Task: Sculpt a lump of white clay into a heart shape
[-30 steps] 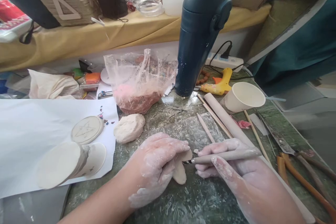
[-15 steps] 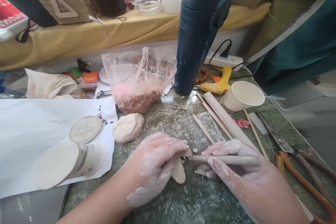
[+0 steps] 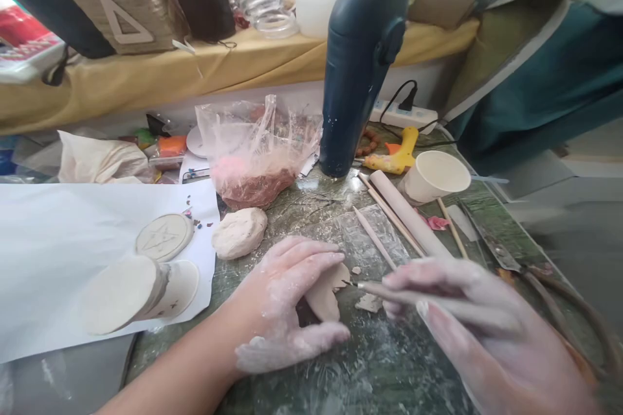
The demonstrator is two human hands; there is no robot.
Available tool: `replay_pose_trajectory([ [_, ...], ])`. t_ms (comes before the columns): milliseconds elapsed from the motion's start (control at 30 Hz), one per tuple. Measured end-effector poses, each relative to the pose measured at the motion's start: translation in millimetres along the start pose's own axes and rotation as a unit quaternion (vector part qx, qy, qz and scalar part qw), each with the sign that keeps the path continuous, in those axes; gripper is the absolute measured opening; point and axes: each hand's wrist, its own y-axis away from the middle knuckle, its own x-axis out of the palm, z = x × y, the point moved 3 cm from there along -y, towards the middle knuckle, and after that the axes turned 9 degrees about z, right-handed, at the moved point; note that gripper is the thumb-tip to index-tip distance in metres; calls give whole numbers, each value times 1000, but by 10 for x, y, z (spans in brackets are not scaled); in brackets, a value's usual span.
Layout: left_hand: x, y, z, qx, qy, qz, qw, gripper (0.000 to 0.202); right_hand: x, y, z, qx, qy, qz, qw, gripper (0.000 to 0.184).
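Observation:
My left hand (image 3: 287, 301), white with clay dust, is curled around a small flat piece of pale clay (image 3: 324, 295) that rests on the green worktop (image 3: 370, 363). My right hand (image 3: 481, 331), blurred by motion, grips a thin clay tool (image 3: 413, 295) whose dark tip points left at the piece's edge. A small cut scrap of clay (image 3: 368, 303) lies just right of the piece. A lump of white clay (image 3: 239, 232) sits behind my left hand.
White paper (image 3: 63, 233) at left carries a star-marked clay disc (image 3: 164, 237) and a stack of plain discs (image 3: 131, 292). A plastic bag of reddish clay (image 3: 257, 155), a dark blue flask (image 3: 357, 78), a white roller (image 3: 406, 211), a paper cup (image 3: 435, 175), wooden sticks and scissors (image 3: 506, 259) crowd the back and right.
My left hand has lifted its fingers, so more of the clay piece shows. The tool has drawn slightly right, and a scrap lies cut off. The camera has shifted.

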Motion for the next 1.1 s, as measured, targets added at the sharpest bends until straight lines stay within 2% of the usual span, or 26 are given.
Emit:
replay_pose_trajectory([
  [67, 21, 14, -33, -52, -58, 6, 997, 91, -3, -63, -89, 46, -91, -57, 993, 12],
  [100, 40, 23, -52, -81, -83, 7, 993, 96, -8, -104, -130, 53, -137, -83, 986, 13],
  [167, 88, 44, -96, -124, -112, 0, 986, 93, -19, -183, -203, 65, -213, -116, 968, 15],
  [233, 143, 61, -145, -128, -115, -8, 985, 83, -22, -235, -249, 63, -263, -129, 954, 17],
  [300, 185, 72, -182, -108, -105, -9, 989, 72, -8, -251, -275, 57, -283, -128, 949, 18],
  [433, 170, 72, -191, -68, -68, -6, 995, 57, 49, -224, -296, 63, -252, -110, 959, 19],
  [533, 91, 59, -184, -11, -36, 20, 999, 60, 60, -221, -273, 62, -240, -112, 962, 18],
  [667, -5, 56, -168, 80, 1, 74, 994, 72, 38, -231, -212, 58, -285, -108, 951, 15],
  [767, -32, 62, -134, 115, 26, 90, 989, 78, 73, -193, -186, 72, -306, -62, 947, 15],
  [900, -38, 56, -47, 63, 12, 81, 995, 64, 217, -87, -150, 60, -244, 68, 966, 24],
  [1033, -36, 55, -9, 54, 6, 86, 995, 59, 271, -6, -77, -8, -106, 111, 988, 28],
  [1100, -32, 56, -9, 54, 6, 84, 995, 59, 267, 9, -16, -59, -42, 126, 989, 26],
])
